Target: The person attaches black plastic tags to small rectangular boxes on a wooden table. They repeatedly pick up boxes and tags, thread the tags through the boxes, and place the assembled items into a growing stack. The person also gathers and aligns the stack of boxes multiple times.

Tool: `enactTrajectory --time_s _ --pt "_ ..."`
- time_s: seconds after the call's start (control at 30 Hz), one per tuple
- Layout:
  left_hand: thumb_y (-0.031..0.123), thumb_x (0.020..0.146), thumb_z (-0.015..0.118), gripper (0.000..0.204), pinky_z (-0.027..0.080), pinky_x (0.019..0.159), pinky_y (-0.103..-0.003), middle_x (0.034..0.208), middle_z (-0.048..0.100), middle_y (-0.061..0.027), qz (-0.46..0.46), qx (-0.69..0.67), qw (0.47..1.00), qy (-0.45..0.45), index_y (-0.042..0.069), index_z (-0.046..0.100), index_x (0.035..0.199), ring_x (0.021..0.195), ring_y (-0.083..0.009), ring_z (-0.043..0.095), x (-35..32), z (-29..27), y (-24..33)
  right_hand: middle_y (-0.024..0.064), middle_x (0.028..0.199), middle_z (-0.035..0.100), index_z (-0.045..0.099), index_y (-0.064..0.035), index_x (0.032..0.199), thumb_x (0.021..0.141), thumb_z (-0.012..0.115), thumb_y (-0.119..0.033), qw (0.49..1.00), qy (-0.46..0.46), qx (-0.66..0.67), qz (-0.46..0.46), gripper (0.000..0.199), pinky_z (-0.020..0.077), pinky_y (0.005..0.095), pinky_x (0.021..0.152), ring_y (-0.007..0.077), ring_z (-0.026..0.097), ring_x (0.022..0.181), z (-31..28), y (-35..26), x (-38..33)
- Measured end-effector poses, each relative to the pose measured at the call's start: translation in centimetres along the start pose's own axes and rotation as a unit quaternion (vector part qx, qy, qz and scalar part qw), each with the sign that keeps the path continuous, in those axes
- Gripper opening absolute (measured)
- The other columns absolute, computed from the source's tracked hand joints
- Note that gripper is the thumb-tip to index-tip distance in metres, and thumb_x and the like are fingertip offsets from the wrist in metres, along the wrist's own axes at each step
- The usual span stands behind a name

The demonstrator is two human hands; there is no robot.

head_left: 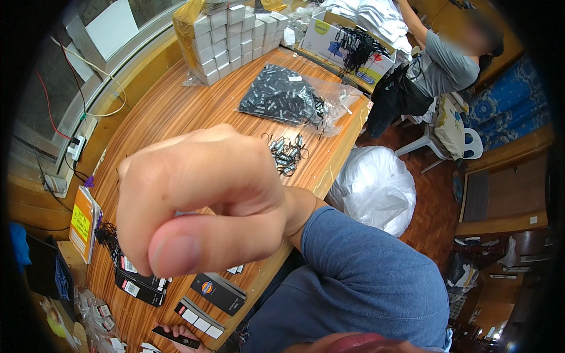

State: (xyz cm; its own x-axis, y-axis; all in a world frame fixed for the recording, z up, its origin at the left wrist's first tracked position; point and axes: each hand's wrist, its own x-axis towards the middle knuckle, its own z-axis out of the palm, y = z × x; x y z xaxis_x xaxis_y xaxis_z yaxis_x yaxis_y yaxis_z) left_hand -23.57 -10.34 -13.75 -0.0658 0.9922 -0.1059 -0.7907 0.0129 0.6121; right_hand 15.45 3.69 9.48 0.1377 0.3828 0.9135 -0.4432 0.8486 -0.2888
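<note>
My right hand is raised very close to the camera and fills the middle of the view. Its fingers are curled into a fist with the thumb across the bottom, and nothing shows inside it. Its blue sleeve runs off to the lower right. Only a few fingers of my left hand show at the lower edge, resting on a flat black card on the wooden table. Several black boxes with white labels lie beside it. Whether the left hand grips the card is hidden.
On the table lie a small pile of metal clips, a clear bag of dark parts and stacked white boxes. A white sack sits on the floor. A person in a grey shirt works at the back right by a white chair.
</note>
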Motion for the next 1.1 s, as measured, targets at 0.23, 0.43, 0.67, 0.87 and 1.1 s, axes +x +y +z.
enactTrajectory --time_s 0.23,0.43,0.67,0.87,1.1 --pt "0.012 0.09 0.04 0.041 0.038 0.064 -0.025 0.094 0.04 -0.0058 0.002 0.003 1.0 0.004 0.005 0.026 0.128 0.072 -0.0128 0.045 0.1 -0.2 -0.4 0.0046 0.06 0.054 0.057 -0.0015 0.067 0.084 0.056 -0.023 0.999 -0.019 -0.03 -0.034 0.028 0.0357 0.0239 0.045 0.0124 0.049 0.051 0.3 0.5 0.0" --pt "0.011 0.09 0.04 0.04 0.038 0.064 -0.025 0.094 0.041 -0.0055 0.001 0.007 1.0 0.003 0.006 0.026 0.127 0.072 -0.0125 0.045 0.2 -0.2 -0.3 0.0048 0.058 0.053 0.056 -0.0024 0.065 0.084 0.055 -0.025 0.998 -0.021 -0.044 -0.044 0.03 0.0348 0.0246 0.044 0.0134 0.048 0.049 0.5 0.6 0.0" --pt "0.011 0.09 0.039 0.04 0.039 0.063 -0.024 0.094 0.041 -0.0053 0.005 0.019 1.0 -0.003 0.006 0.026 0.127 0.071 -0.0122 0.045 0.3 -0.8 0.1 0.0049 0.059 0.053 0.057 -0.0024 0.066 0.084 0.055 -0.024 0.996 -0.051 -0.06 -0.037 0.028 0.036 0.026 0.045 0.0147 0.049 0.05 0.3 0.7 0.0" --pt "0.01 0.092 0.039 0.031 0.035 0.05 -0.021 0.085 0.044 -0.0027 0.014 -0.054 0.996 0.068 0.005 0.038 0.123 0.057 -0.0082 0.04 -0.4 -0.4 0.6 0.006 0.06 0.051 0.055 -0.0017 0.073 0.085 0.05 -0.023 0.993 -0.082 -0.077 0.019 0.025 0.036 0.0292 0.047 0.0175 0.047 0.051 -0.3 0.2 0.4" --pt "0.012 0.087 0.051 0.042 0.033 0.054 -0.021 0.081 0.041 0.0017 0.0 0.01 0.992 0.125 0.012 0.037 0.127 0.061 -0.0084 0.037 -0.1 2.1 0.0 0.008 0.062 0.043 0.046 -0.0035 0.089 0.093 0.03 -0.03 0.966 -0.216 -0.12 0.074 0.031 0.0318 0.0346 0.055 0.0185 0.038 0.057 -3.0 -1.6 0.6"
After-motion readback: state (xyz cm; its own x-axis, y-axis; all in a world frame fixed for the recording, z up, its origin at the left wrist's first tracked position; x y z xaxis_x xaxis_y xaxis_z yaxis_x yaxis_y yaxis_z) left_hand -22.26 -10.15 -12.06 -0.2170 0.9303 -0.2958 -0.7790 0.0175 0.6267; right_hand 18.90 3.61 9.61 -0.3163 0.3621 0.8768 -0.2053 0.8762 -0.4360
